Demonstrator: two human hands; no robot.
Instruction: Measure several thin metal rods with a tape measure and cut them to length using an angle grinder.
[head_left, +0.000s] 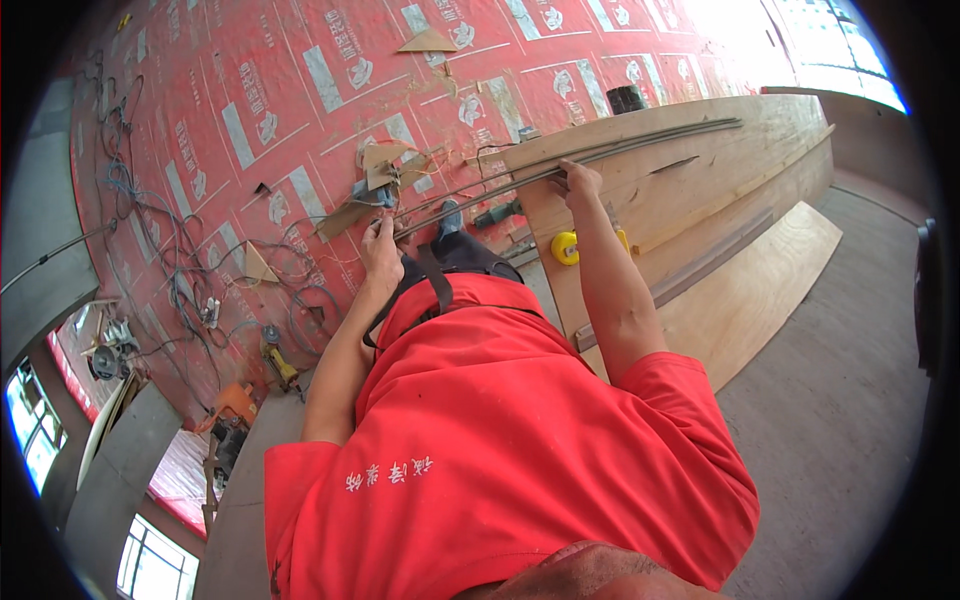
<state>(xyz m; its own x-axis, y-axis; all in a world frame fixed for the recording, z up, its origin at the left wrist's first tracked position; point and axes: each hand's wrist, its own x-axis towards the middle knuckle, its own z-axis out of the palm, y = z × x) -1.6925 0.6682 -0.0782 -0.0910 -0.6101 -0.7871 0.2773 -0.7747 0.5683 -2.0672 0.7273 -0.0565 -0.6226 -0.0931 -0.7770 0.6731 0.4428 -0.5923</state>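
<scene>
Several long, thin grey-brown strips (650, 143) run from in front of my body out over a plywood sheet (720, 190) on the right. My left hand (381, 248) is closed around their near end, low by my legs. Farther along, my right hand (578, 183) pinches the strips at the left edge of the plywood; its fingertips are partly hidden. A yellow tape measure (565, 248) rests on the plywood beside my right forearm. A short dark sliver (675, 165) lies on the same sheet.
Red printed sheeting (300, 120) covers the floor, with tangled cables (175, 240) on the left. A green power tool (498, 213) lies near my foot, a yellow one (278, 357) behind left. Wood offcuts (385, 165) lie ahead; another plywood panel (760, 280) is at right.
</scene>
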